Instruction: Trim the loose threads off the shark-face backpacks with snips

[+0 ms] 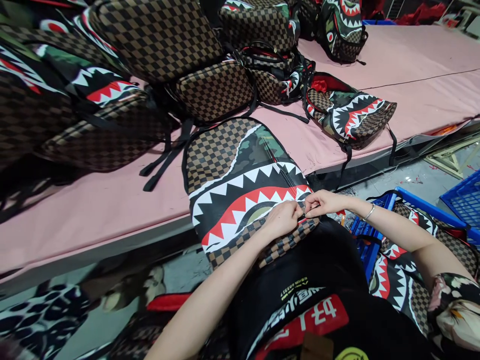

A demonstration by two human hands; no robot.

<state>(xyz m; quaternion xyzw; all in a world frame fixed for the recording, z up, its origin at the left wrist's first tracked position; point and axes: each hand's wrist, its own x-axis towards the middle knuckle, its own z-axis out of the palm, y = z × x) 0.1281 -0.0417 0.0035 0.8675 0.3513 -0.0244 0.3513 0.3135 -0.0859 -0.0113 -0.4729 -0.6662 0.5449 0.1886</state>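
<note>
A checkered backpack (217, 155) with a shark-mouth print lies in front of me, partly on the pink table and partly against my lap. My left hand (283, 218) is closed on its near right edge, the thumb and fingers pinched together. Close beside it, my right hand (323, 202) pinches the same edge, fingertips almost touching those of the left. A small dark bit, perhaps part of the zipper, shows between the fingertips, too small to make out. The backpack's lower side is hidden behind my left forearm.
More checkered backpacks (215, 90) are piled along the pink table (423, 65). One backpack (360, 117) lies unzipped at the right, red lining showing. Blue crates (463, 197) stand on the floor at right, one with backpacks inside. Patterned fabric (41, 312) shows at lower left.
</note>
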